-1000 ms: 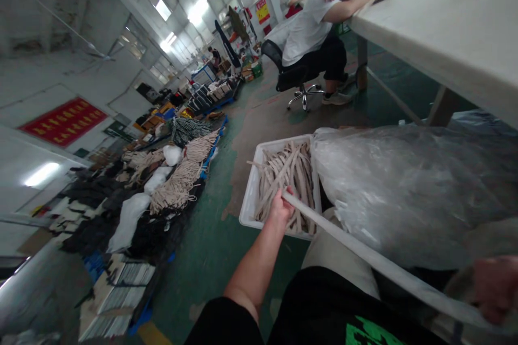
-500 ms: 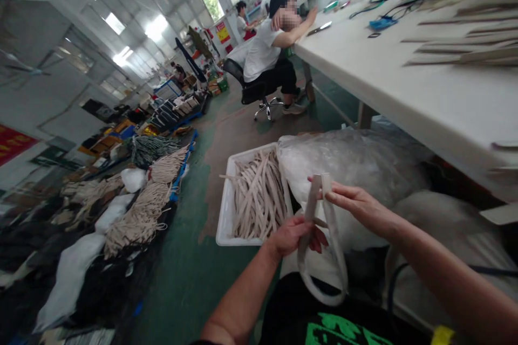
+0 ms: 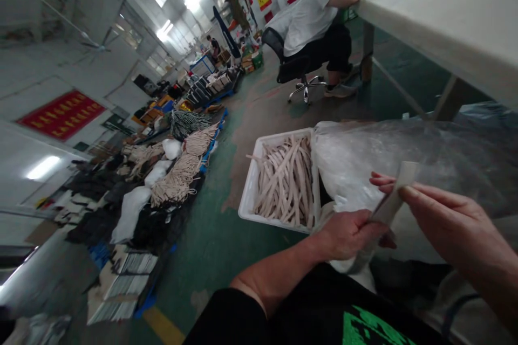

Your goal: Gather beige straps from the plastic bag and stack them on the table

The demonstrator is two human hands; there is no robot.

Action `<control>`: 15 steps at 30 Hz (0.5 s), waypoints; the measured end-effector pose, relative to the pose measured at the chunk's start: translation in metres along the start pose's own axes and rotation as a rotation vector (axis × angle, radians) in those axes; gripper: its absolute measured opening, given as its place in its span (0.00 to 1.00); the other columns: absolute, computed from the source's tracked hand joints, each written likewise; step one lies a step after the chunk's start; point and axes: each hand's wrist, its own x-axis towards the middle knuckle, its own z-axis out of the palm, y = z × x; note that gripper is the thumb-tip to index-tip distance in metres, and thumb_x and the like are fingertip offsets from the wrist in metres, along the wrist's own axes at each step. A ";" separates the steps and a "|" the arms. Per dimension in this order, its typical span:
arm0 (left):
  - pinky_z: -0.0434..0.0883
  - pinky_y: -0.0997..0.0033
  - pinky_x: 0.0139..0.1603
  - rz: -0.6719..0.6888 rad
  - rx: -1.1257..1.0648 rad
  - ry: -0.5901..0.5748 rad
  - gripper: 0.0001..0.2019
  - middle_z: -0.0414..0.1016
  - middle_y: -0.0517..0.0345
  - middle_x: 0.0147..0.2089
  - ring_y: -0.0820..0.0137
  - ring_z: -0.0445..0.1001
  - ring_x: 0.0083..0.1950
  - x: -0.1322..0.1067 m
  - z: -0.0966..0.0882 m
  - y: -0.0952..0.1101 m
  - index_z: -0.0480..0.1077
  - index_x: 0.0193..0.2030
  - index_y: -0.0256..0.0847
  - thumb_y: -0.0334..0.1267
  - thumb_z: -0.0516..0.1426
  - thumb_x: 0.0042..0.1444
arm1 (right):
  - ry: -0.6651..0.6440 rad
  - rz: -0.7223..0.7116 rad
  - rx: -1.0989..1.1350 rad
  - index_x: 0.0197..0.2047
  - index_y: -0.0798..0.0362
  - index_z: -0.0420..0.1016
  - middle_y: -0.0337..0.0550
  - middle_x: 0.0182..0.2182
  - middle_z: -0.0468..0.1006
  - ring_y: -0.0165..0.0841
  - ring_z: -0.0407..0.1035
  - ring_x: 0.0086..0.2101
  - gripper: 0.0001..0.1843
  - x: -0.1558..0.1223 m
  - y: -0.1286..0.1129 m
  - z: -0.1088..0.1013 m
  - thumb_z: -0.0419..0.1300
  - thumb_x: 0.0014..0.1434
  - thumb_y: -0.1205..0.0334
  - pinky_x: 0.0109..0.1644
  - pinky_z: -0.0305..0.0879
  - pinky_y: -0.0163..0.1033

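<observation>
A pale beige fabric strap point(image 3: 389, 207) is held in front of my lap, its flat end pointing up and away from me. My left hand point(image 3: 350, 233) is closed around its lower part. Higher up, the thumb and fingers of my right hand point(image 3: 443, 210) pinch the strap close to its end. Below my left hand the rest of the strap hangs down, blurred and partly hidden. Just left of my hands, a white plastic bin point(image 3: 247, 194) on the floor holds many similar straps point(image 3: 287, 180).
Clear plastic bags point(image 3: 356, 156) with pale contents lie beside the bin, under a white table point(image 3: 445, 27). A co-worker point(image 3: 311, 21) sits at it on a black wheeled chair point(image 3: 279, 59). Bundled straps point(image 3: 176, 175) and dark piles lie across the green floor.
My view has swung left, so the hands and bin appear farther right. The two strap ends, apart before, now lie together between my hands, and the open loop no longer shows.
</observation>
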 end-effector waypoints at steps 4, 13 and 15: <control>0.69 0.67 0.56 -0.106 0.166 -0.054 0.16 0.80 0.55 0.42 0.67 0.76 0.47 -0.008 -0.015 -0.007 0.76 0.41 0.39 0.47 0.53 0.65 | 0.109 0.010 0.148 0.33 0.40 0.87 0.45 0.46 0.85 0.48 0.71 0.59 0.20 0.000 -0.006 0.000 0.76 0.40 0.37 0.74 0.50 0.53; 0.72 0.69 0.36 -0.482 -0.547 0.053 0.22 0.76 0.59 0.28 0.72 0.74 0.27 -0.054 -0.057 -0.101 0.74 0.44 0.32 0.40 0.70 0.43 | 0.270 0.074 -0.002 0.31 0.41 0.85 0.46 0.57 0.79 0.52 0.65 0.63 0.23 0.003 -0.001 -0.038 0.75 0.38 0.34 0.71 0.53 0.57; 0.73 0.69 0.33 -0.556 -0.645 0.301 0.18 0.75 0.59 0.27 0.72 0.73 0.25 -0.067 -0.074 -0.114 0.73 0.44 0.32 0.36 0.68 0.46 | 0.202 0.113 -0.121 0.32 0.42 0.86 0.49 0.53 0.82 0.54 0.70 0.59 0.25 0.004 0.006 -0.057 0.73 0.40 0.31 0.68 0.59 0.60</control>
